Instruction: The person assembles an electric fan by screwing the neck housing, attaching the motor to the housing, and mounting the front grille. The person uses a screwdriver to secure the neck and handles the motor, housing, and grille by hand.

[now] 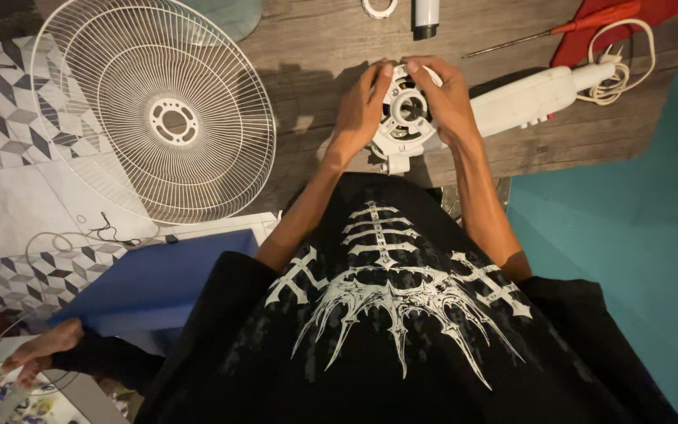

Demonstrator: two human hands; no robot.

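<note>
1. The left hand (361, 106) is wrapped around the left side of a round white fan motor housing (406, 118), fingers curled over its upper rim and thumb side pressed to its edge: it is grasping the housing.
2. The right hand (450, 98) grips the same housing from the right, fingers hooked over the top rim and palm against the side; it too is closed on it.
3. The housing sits between both hands at the near edge of the wooden table (323, 55), its open round centre facing up toward the camera.
4. Just right of the housing, and seemingly joined to it, a long white fan stand body (531, 98) stretches away across the table.
5. At the far right end of that body, well right of the housing, lies a coiled white power cord (621, 67) with its plug.
6. Above and right of the housing lies a screwdriver (547, 33) with a red handle, resting partly on a red cloth (653, 16).
7. Directly beyond the housing, at the top edge, stands a white cylinder with a dark end (425, 16), and left of it a small white ring (378, 8).
8. Well left of the housing, a white wire fan grille (154, 110) leans off the table over a patterned tile floor (1, 118).
9. Below and left of the housing lies a blue board (166, 279).
</note>
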